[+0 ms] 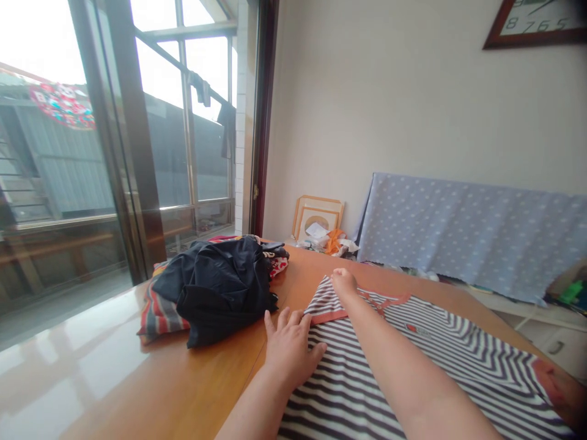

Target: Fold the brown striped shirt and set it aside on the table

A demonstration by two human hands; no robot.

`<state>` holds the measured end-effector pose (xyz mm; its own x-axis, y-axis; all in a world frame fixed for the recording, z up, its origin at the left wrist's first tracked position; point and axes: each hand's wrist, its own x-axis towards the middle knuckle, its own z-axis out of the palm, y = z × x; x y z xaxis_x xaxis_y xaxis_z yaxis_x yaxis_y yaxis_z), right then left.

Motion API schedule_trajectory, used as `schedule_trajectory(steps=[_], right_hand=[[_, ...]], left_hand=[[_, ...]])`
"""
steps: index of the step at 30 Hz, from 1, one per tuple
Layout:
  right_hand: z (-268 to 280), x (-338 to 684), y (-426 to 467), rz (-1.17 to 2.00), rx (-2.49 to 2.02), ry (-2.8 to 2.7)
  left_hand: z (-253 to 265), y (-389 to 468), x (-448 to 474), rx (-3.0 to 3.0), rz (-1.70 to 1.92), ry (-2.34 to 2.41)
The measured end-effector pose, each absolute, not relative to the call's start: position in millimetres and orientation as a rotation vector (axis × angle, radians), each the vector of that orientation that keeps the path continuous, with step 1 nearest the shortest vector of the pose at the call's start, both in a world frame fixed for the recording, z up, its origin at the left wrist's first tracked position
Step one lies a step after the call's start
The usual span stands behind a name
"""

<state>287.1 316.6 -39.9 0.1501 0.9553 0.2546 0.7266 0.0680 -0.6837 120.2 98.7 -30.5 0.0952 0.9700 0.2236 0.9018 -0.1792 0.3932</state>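
A black-and-white striped shirt (348, 373) with coral-red trim at the neck lies spread on the wooden table, a small patch on its chest. My left hand (291, 342) rests with fingers spread on the shirt's left edge, partly on the tabletop. Farther forward, my right hand (343, 282) is closed at the shirt's upper left corner, beside the coral trim, with the striped cloth in its fingers. My right forearm crosses over the shirt and hides part of its middle. To the left of my left hand sits a pile with a dark garment (224, 281) on top.
The wooden table (229, 385) has glossy glare on its left side. Beyond it, a polka-dot cloth (458, 238) drapes over something by the wall. Framed items (318, 214) and an orange cloth (335, 241) lie at the far edge. A glass door (110, 140) stands at left.
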Motion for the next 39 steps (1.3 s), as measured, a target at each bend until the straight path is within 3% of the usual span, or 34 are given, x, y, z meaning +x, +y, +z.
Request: schedule_trajectory(steps=[11,19,39], right_hand=[[-67.7,283.8,278.3,0.379,-1.933,-2.157],[-48.7,285.7,271.4,0.363,-2.018,-2.252],[-55.4,293.6,193.6,0.301,-1.761,-2.435]], left_hand=[[-34.2,99.5,119.4,2.222,0.588,1.863],[-36.2,99.9,118.1,2.251,0.595,1.866],[-34.1,97.4,116.7,2.297,0.604,1.859]])
